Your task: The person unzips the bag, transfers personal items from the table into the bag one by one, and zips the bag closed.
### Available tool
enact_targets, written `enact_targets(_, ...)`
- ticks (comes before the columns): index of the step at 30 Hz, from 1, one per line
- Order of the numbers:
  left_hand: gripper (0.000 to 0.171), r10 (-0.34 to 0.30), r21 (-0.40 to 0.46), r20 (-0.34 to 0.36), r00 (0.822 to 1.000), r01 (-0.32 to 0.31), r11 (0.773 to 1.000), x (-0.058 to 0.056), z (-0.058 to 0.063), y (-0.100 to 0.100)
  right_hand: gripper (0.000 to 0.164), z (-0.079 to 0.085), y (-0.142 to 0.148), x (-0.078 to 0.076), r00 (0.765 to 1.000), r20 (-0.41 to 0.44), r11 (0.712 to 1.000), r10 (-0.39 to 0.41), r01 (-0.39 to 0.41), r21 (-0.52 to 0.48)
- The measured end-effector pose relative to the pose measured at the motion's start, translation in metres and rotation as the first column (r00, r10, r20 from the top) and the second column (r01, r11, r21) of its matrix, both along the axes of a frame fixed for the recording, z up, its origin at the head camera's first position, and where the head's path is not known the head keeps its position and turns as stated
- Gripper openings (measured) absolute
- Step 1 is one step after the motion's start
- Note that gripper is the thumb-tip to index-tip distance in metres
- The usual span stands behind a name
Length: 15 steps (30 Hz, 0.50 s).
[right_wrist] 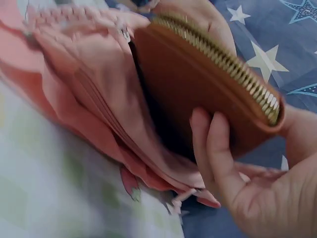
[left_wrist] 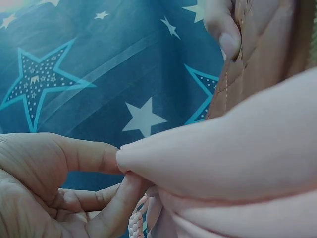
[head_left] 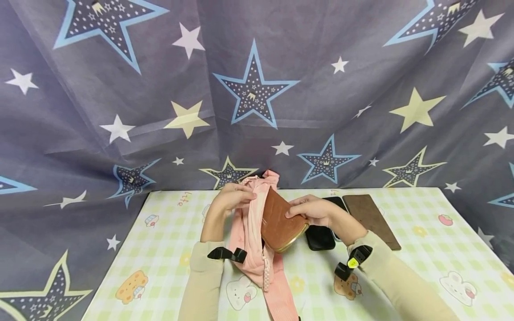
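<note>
A pink waist bag [head_left: 250, 232] with a braided pull lies on the table, its zipped mouth spread apart. With thumb and fingers my left hand [head_left: 233, 198] pinches the fabric at the bag's upper edge, as the left wrist view shows close up. My right hand [head_left: 313, 209] grips a brown zip wallet [head_left: 281, 218] with a gold zipper, thumb on one face and fingers on the other. Part of the wallet sits inside the bag's opening and is hidden there; its zipped edge [right_wrist: 223, 62] sticks out toward my right wrist.
Right of the bag, a black case-like item [head_left: 320, 238] lies partly under my right hand, with another dark flat object [head_left: 339, 203] behind it. Farther right is a flat dark brown wallet-like item [head_left: 373, 218]. A star-patterned curtain [head_left: 253, 147] hangs at the table's [head_left: 160, 249] back edge.
</note>
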<state>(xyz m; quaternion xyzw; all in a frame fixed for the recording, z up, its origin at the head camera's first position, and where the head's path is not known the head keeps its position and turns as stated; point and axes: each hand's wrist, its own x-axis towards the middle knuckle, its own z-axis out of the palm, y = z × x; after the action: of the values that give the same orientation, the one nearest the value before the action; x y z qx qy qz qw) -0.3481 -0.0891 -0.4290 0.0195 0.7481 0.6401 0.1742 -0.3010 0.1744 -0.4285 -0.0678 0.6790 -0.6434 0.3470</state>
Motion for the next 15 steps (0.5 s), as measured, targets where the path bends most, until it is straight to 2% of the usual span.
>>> enact_targets(4,0.027,0.014,-0.015,0.001,1.000,-0.014,1.000,0.000,-0.001,0.001,0.054,-0.005,-0.006,0.004,0.996,0.011,0.996,-0.089,0.089,-0.027)
enact_targets(8,0.023,-0.004,-0.016,0.001,1.000,0.005,1.000,0.000,0.000,0.006,0.057,-0.005,-0.015,0.007,0.984,-0.013,0.984,-0.176,0.176,0.000)
enact_targets(15,0.014,-0.025,-0.014,0.001,1.000,0.026,1.000,0.003,0.001,0.016,0.051,-0.007,-0.029,0.007,0.941,-0.066,0.939,-0.331,0.336,0.072)
